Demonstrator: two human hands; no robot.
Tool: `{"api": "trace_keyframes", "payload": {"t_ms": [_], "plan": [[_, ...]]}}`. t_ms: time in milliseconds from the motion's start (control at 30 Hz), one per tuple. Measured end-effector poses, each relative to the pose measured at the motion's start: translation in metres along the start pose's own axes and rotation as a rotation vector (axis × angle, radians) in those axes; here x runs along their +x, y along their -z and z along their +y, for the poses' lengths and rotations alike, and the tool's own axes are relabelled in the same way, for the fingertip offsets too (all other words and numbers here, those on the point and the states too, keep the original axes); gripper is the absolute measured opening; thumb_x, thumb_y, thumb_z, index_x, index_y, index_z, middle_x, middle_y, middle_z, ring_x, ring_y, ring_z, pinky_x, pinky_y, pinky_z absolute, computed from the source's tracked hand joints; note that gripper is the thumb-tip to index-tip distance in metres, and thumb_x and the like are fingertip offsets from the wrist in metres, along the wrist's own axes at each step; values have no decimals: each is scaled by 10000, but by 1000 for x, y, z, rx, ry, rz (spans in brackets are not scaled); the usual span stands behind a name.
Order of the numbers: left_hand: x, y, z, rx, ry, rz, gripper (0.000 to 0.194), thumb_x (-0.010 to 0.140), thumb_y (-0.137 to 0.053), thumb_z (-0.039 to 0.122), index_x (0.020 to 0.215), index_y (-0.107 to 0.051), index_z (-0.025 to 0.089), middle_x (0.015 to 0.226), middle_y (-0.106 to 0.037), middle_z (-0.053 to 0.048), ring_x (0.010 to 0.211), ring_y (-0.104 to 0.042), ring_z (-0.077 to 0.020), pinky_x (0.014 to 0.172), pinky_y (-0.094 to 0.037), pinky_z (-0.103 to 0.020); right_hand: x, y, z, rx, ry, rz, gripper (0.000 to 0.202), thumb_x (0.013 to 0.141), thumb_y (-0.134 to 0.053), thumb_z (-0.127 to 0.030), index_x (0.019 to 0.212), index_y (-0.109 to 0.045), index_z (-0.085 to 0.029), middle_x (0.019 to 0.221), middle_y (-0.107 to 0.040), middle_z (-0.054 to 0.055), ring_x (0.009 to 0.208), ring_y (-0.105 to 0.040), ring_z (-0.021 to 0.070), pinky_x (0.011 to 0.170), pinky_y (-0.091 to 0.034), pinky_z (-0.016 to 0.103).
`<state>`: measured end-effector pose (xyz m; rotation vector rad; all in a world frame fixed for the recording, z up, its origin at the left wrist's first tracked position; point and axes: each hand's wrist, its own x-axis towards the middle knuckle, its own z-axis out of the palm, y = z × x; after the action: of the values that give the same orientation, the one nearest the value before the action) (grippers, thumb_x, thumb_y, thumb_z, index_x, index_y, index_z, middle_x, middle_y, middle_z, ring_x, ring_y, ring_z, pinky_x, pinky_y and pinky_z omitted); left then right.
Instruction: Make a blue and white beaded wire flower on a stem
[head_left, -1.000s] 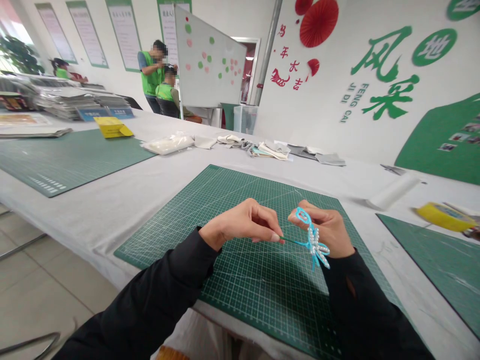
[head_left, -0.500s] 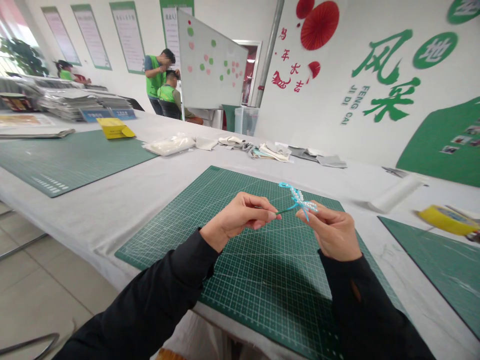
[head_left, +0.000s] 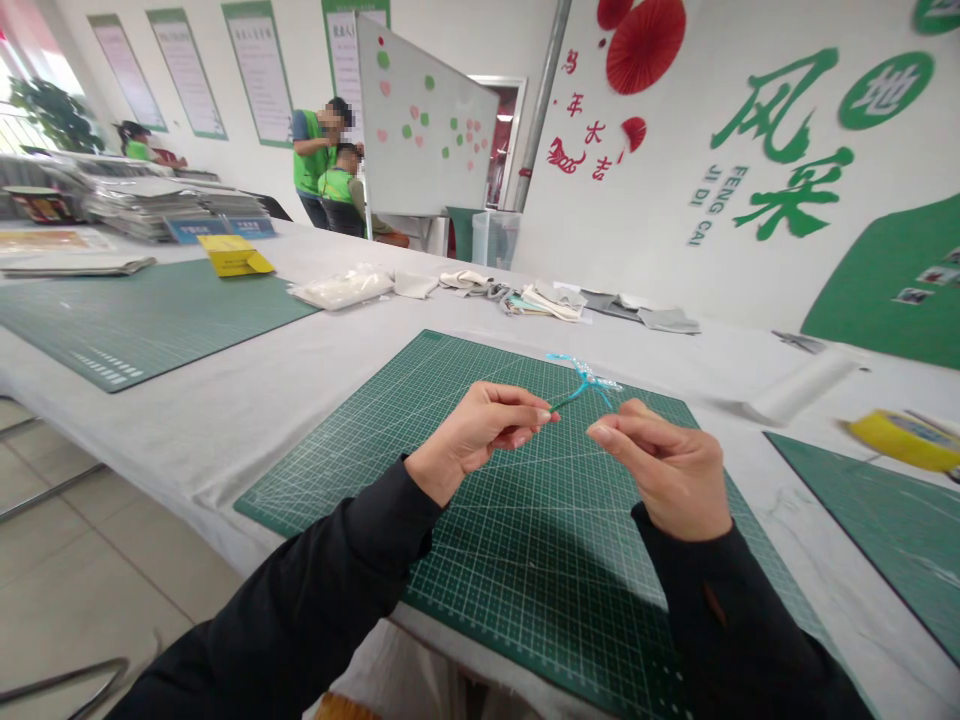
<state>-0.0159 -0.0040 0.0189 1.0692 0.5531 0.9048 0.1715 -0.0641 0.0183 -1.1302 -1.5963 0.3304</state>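
Above the green gridded cutting mat [head_left: 510, 540], my left hand [head_left: 487, 430] pinches the green stem of a small blue ornament [head_left: 587, 378] with white beads. The ornament points up and to the right from my fingertips, its blue loops spread. My right hand [head_left: 664, 460] is closed, thumb against index finger, just below and right of the beaded part. A gap shows between its fingertips and the ornament; whether a thin strand is pinched there is too small to tell.
Further cutting mats lie left [head_left: 150, 320] and right [head_left: 885, 540]. Yellow tape [head_left: 904, 440], a white roll [head_left: 806, 388], cloth pieces [head_left: 544, 303], a plastic bag [head_left: 343, 288] and a yellow card [head_left: 234, 256] are on the table. Two people in green vests are near the whiteboard [head_left: 427, 120].
My right hand has come away from the beaded part and sits slightly lower. The ornament has turned a little in my left hand's pinch. The camera view has shifted slightly.
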Motion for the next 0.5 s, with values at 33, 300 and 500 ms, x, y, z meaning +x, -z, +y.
{"api": "trace_keyframes", "payload": {"t_ms": [33, 300, 500], "plan": [[0, -1, 0, 8, -3, 9, 82, 637, -731, 138, 685, -700, 80, 514, -568, 3, 417, -409, -25, 403, -232, -172, 0, -1, -1, -9, 9, -3, 90, 789, -700, -272, 711, -739, -251, 544, -345, -46, 559, -345, 98, 523, -268, 287], [2, -2, -3, 101, 9, 74, 74, 637, -707, 146, 682, -699, 88, 466, -529, 17, 402, -395, -31, 392, -214, -169, -1, -7, -7, -60, 36, 4, 137, 791, -693, -300, 677, -733, -235, 525, -339, -36, 552, -355, 112, 535, -299, 303], [2, -4, -4, 221, -19, 134, 68, 673, -691, 162, 669, -691, 95, 396, -446, 50, 385, -350, -34, 410, -236, -182, -1, -8, -4, -202, 146, 12, 122, 818, -676, -276, 711, -717, -234, 521, -333, -38, 557, -357, 118, 535, -310, 294]]}}
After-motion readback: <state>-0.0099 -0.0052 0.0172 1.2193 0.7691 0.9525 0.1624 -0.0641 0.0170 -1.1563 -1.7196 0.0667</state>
